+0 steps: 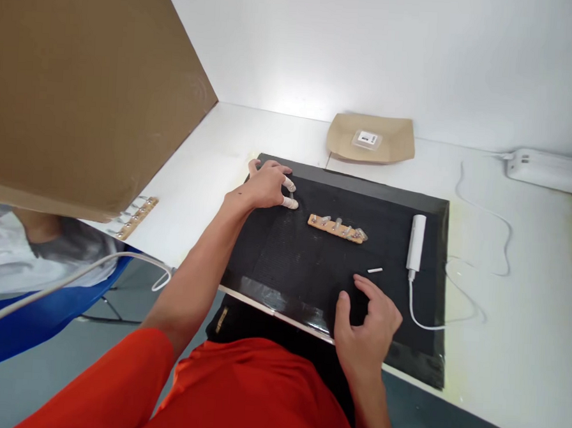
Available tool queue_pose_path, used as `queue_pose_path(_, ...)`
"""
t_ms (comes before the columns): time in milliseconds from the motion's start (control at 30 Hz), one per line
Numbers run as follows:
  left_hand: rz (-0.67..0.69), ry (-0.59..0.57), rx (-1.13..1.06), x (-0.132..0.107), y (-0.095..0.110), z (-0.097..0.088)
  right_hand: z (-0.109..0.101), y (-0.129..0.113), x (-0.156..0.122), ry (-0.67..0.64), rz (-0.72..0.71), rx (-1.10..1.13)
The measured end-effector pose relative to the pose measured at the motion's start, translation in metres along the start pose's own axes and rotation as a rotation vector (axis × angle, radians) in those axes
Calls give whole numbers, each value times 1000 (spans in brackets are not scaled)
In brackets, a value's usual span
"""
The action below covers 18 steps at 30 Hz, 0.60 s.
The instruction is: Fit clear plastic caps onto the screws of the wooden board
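My left hand [267, 185] is over the far left of the black mat [284, 246]. White coverings wrap its thumb and index fingertip, which close around a small clear piece [291, 194] too tiny to name surely. Right of that hand lies a tan wooden strip [326, 227] carrying several small clear, tube-like pieces. My right hand [369, 324] rests at the mat's front edge, thumb and fingers apart, with nothing in it. Just beyond its fingers is a short thin white stick [374, 270].
On the mat's right lies a white stick-shaped device [415, 243] with a cable. A cardboard tray [400, 140] holding a labelled clear box [366, 139] stands at the back. At left are a brown panel [91, 82], another strip [138, 218] and a seated person [68, 247].
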<state>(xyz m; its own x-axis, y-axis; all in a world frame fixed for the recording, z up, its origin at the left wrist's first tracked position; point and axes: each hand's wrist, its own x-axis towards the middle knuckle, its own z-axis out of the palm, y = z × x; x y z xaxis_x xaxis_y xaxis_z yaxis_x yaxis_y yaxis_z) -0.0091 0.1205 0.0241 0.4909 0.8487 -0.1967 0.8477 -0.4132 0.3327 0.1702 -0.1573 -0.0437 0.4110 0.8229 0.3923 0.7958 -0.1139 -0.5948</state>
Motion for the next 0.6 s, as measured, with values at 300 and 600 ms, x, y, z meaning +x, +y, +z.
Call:
queue_pose_path(300, 41, 10, -27, -12, 1, -3, -2, -1, 2, -5, -16, -20)
queue_pose_path(600, 300, 12, -139, -35, 23, -10, -5, -2, 3, -42, -18, -23)
